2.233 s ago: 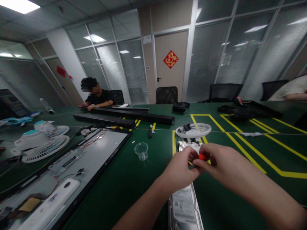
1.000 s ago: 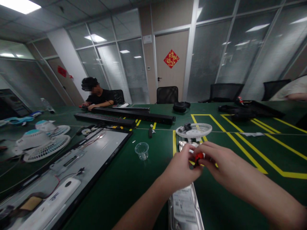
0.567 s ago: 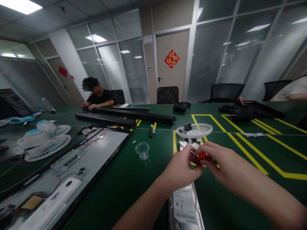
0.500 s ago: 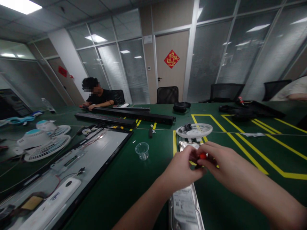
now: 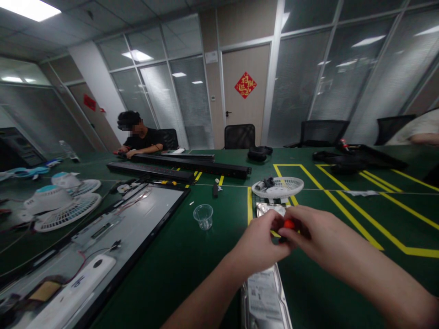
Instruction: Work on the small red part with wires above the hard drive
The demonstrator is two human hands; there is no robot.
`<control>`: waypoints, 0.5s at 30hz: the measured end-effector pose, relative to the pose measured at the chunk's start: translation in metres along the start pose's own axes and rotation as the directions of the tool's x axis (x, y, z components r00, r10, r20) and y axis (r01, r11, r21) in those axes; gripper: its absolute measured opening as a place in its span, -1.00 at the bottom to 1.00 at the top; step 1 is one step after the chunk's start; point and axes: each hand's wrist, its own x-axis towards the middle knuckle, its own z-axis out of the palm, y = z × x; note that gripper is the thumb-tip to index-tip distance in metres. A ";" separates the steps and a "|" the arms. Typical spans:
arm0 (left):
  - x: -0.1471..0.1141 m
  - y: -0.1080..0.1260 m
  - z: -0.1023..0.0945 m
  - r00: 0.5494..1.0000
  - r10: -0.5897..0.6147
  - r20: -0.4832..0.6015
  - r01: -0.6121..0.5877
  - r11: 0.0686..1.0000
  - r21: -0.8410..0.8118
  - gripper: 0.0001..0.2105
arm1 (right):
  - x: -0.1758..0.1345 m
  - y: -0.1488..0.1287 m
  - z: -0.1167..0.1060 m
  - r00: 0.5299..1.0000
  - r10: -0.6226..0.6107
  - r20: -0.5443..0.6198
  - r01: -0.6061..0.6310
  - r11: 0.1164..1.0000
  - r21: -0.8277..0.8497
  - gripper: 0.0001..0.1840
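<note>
My left hand (image 5: pixel 262 240) and my right hand (image 5: pixel 313 228) meet over the table, with the fingers of both closed. Between them shows the bright end of a small red-and-black object (image 5: pixel 289 224); the rest is hidden by my fingers, so its exact kind is unclear. My right thumb and fingers pinch the red part, while my left fingers close around the dark part beside it. Below my wrists lies a silver hard drive (image 5: pixel 265 297) with a white label. A second shiny metal piece (image 5: pixel 269 208) is partly covered behind my fingertips.
A clear plastic cup (image 5: pixel 203 216) stands left of my hands. Beyond them sits a white round fan grille (image 5: pixel 278 187) with small parts in it. An opened display panel (image 5: pixel 151 214) fills the left. Black power strips (image 5: pixel 192 165) lie farther back, near a seated person (image 5: pixel 146 139).
Both hands stay almost in place over the table. The red part has shifted very slightly left between my fingers, and my right hand has turned a little.
</note>
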 end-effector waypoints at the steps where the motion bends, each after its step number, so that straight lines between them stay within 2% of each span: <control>1: 0.000 0.000 0.000 1.000 -0.008 0.005 0.008 1.000 -0.017 -0.68 | 0.001 0.000 0.000 0.999 0.031 0.006 -0.031 0.999 -0.021 -0.93; 3: 0.000 -0.001 0.000 1.000 -0.020 0.009 0.020 0.999 -0.031 -0.70 | 0.000 0.000 -0.001 0.998 0.057 0.009 -0.056 0.998 -0.029 -0.91; 5: 0.000 0.000 -0.001 1.000 -0.012 0.005 0.012 1.000 -0.022 -0.69 | -0.002 -0.001 -0.002 1.000 0.018 -0.008 -0.017 1.000 0.012 -0.93; 9: -0.001 0.001 -0.003 1.000 0.017 -0.017 -0.016 1.000 0.021 -0.69 | -0.004 0.000 0.000 0.995 -0.093 -0.037 0.095 0.993 0.075 -0.68; 12: -0.001 0.002 -0.002 1.000 0.017 -0.017 -0.016 0.999 0.041 -0.70 | -0.002 0.002 0.002 0.997 -0.077 -0.029 0.078 0.996 0.032 -0.79; 15: 0.000 0.001 -0.001 1.000 0.004 0.001 -0.004 1.000 -0.019 -0.68 | 0.000 0.003 0.003 1.000 0.007 -0.018 -0.007 1.000 -0.030 -0.94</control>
